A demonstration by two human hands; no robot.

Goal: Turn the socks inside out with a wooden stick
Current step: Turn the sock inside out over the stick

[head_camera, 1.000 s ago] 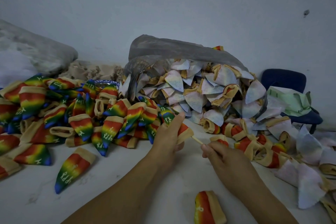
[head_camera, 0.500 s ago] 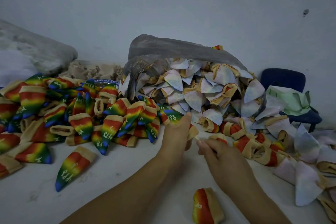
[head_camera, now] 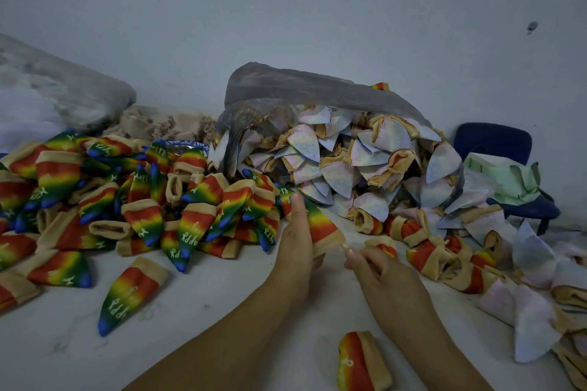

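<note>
Since a second ago my right hand (head_camera: 381, 273) has closed in on my left hand (head_camera: 297, 241), and less stick shows between them. Across the white counter (head_camera: 197, 311) a heap of rainbow-printed socks (head_camera: 143, 200) lies far left. A clear plastic bag (head_camera: 317, 89) spills pale socks (head_camera: 340, 174) far centre. Left grip is curled round a rainbow cone-shaped sock (head_camera: 320, 225) at centre. Right grip pinches the thin wooden stick (head_camera: 344, 245), which is almost wholly inside the tan cuff. I judge a harder push could pierce the toe, or pull the cuff out of my hold.
</note>
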